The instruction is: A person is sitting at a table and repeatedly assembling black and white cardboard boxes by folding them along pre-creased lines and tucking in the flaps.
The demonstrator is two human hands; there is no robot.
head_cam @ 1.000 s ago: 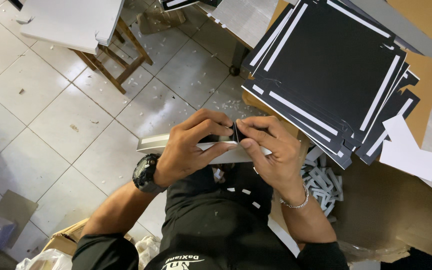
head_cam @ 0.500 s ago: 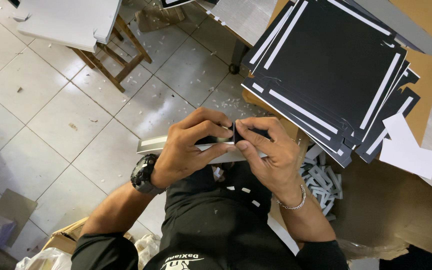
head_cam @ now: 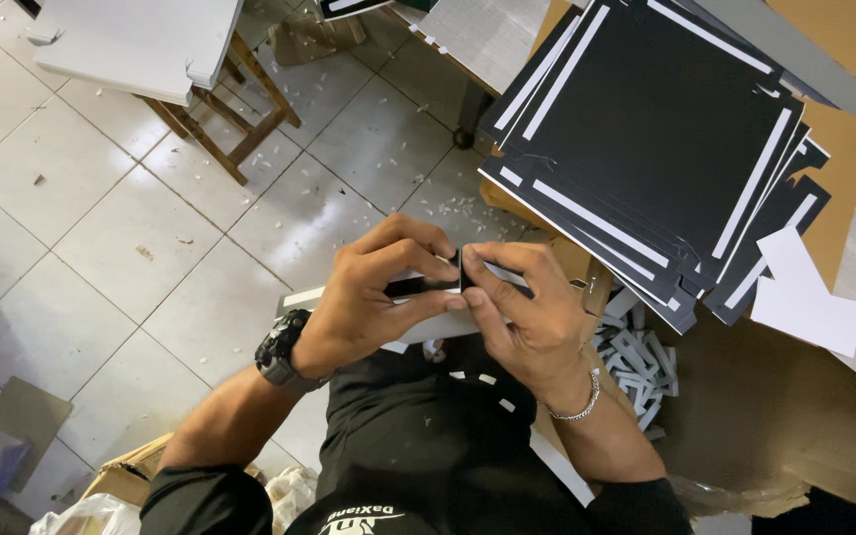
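Both of my hands hold a flat black-and-white card piece (head_cam: 428, 286) over my lap. My left hand (head_cam: 374, 297), with a black watch on the wrist, wraps the piece from the left, fingers on top. From the right my right hand (head_cam: 527, 317), wearing a thin bracelet, pinches the same piece, and the thumbs meet at its middle. A pale grey-white sheet edge (head_cam: 301, 299) sticks out to the left under my left hand. Most of the piece is hidden by my fingers.
A stack of black card sheets with white stripes (head_cam: 646, 149) lies on brown cardboard (head_cam: 834, 159) at the right. White offcut strips (head_cam: 636, 362) pile beside my right wrist. A wooden stool with white boards (head_cam: 141, 45) stands at the upper left on the tiled floor (head_cam: 121, 248).
My fingers have shifted slightly on the card piece, pressing closer together at its middle. Both hands stay in the same place.
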